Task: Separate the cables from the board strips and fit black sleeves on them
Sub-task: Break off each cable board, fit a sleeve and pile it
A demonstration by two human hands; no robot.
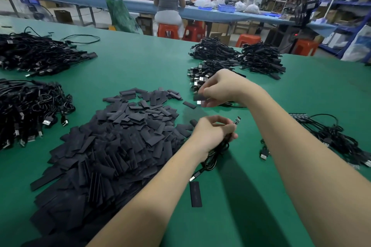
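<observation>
L hand (212,134) curled low; R hand (220,88) pinching, farther out.

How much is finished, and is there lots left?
Done: piles of cables at the far right look sleeved. In hand: the left hand holds a cable with a bare board; the right hand pinches a sleeve. Left: a cable strip and a big sleeve pile.

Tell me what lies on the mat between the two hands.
Head view: between the left hand and right hand lies one loose black sleeve on otherwise bare green mat.
</observation>
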